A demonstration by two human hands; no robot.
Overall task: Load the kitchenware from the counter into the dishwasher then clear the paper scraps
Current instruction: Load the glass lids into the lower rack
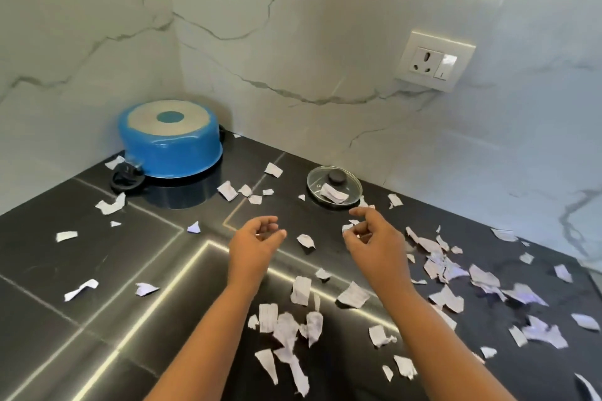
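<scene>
A blue pot stands upside down in the back left corner of the black counter, its black handles at the sides. A small glass lid with a black knob lies near the back wall, with a paper scrap on it. Torn paper scraps are scattered over the counter, thickest at the right. My left hand hovers mid-counter, fingers loosely curled and holding nothing. My right hand hovers just in front of the lid, fingers loosely curled. A small scrap sits by its fingertips; I cannot tell if they touch.
White marble walls meet in a corner behind the pot. A wall socket with a switch sits on the right wall above the lid. The dishwasher is out of view.
</scene>
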